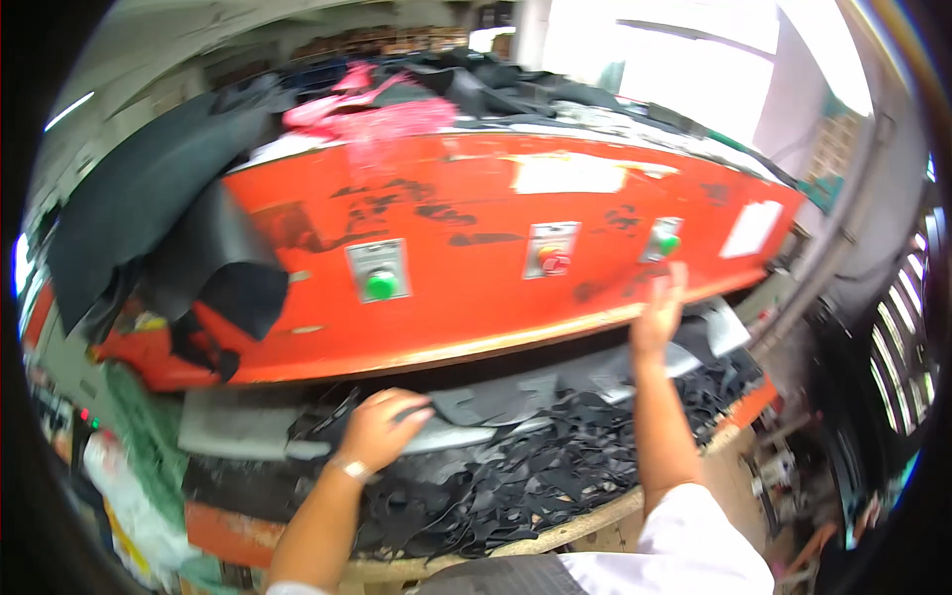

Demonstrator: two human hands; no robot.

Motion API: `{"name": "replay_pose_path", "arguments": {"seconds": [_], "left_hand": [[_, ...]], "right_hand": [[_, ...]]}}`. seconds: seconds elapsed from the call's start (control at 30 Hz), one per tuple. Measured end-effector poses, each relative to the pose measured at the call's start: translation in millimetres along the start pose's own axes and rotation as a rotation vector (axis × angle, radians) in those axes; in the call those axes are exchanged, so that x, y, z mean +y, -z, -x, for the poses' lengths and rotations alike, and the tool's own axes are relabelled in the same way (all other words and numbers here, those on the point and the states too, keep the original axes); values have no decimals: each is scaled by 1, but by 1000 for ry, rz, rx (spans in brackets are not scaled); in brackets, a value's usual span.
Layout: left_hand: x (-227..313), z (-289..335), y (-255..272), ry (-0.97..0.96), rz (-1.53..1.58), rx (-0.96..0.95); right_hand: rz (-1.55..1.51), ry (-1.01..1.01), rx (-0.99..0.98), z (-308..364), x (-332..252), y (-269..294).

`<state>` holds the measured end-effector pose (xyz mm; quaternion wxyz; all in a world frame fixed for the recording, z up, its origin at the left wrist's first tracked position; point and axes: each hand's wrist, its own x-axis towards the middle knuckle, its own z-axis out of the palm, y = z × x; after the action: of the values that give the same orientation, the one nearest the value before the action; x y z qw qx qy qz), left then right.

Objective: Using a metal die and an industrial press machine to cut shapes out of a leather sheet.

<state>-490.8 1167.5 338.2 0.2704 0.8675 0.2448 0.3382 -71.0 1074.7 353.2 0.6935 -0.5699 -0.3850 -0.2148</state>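
My left hand (pixel 385 428) is at the left part of the press bed, fingers curled with a dark edge of black sheet material (pixel 428 409) between thumb and fingers. My right hand (pixel 658 309) is raised in front of the red press beam (pixel 456 288), its fingers stretched up just below the right green button (pixel 670 243). Blur hides whether the fingertips touch the panel. Along the beam are also a left green button (pixel 381 285) and a red button (pixel 553 261). Grey cut-out shapes (pixel 535 394) show on the bed beneath the beam.
A heap of black scraps (pixel 516 476) covers the near ledge. Black sheets (pixel 169 198) hang over the beam's left end, and pink netting (pixel 387 119) lies on top. Green cloth (pixel 144 426) and white bags (pixel 109 476) stand at the left. A black fan-like grille (pixel 897 337) is at right.
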Motion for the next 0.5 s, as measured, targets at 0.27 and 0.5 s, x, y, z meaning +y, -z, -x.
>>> {"name": "replay_pose_path", "arguments": {"seconds": [0.27,0.5], "left_hand": [[93,-83,-33,-254,82,252],[77,-96,-45,-233,-184,397]], "right_hand": [[212,53,361,-117,59,28],[331,238,306,-127,61,68]]}}
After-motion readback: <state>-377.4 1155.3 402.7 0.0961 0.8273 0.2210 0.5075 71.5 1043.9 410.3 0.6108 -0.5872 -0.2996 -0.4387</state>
